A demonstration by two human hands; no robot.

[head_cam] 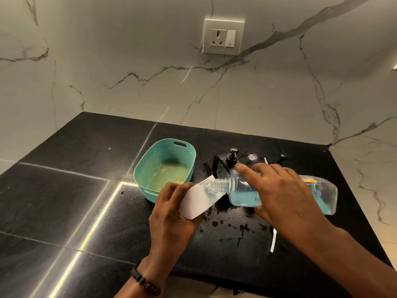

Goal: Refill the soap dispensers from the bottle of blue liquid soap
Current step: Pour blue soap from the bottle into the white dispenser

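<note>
Black stone counter [64,201] meets a white marble wall [129,61] with grey lines. Near the front of the counter, the clear bottle [242,192] of blue soap is tipped on its side. Its open neck points left and touches the mouth of a white dispenser [198,200], which also leans over. The right hand [285,194] wraps around the bottle, first finger out straight on top. The left hand [171,214] curls around the dispenser from below. Dark wet spots [232,229] lie on the counter under the bottle. A white tube [274,239] lies near the right arm. Just behind the hands stands a black pump [233,157]. A teal basket [165,166] sits to the left. A wall socket [223,36] is high up.
</note>
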